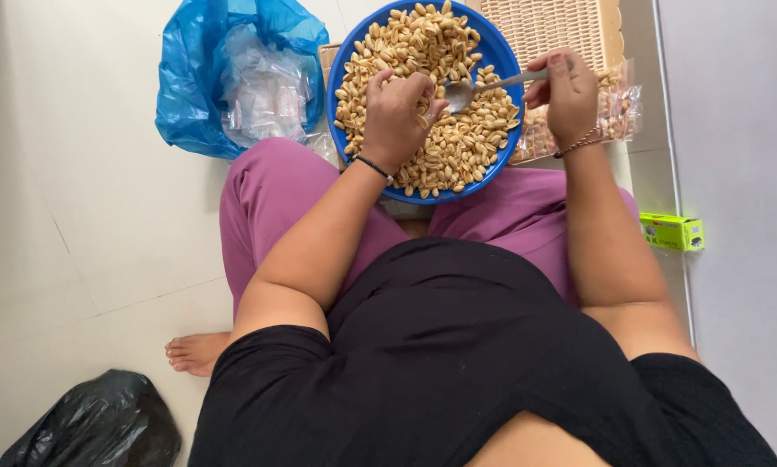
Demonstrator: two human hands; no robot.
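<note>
A round blue bowl [497,54] full of pale peanuts [457,143] rests on my lap, over purple trousers. My left hand [394,117] lies on the peanuts at the bowl's middle, fingers curled around something small that I cannot make out. My right hand [568,93] is at the bowl's right rim and grips the handle of a metal spoon [479,87]. The spoon's bowl points left, close to my left hand's fingertips.
A blue plastic bag [189,78] holding clear small bags lies on the tiled floor at the left. A woven tray [561,26] and a clear packet of peanuts [622,112] sit behind the bowl. A small green box [672,232] is at the right, a black bag [94,424] at bottom left.
</note>
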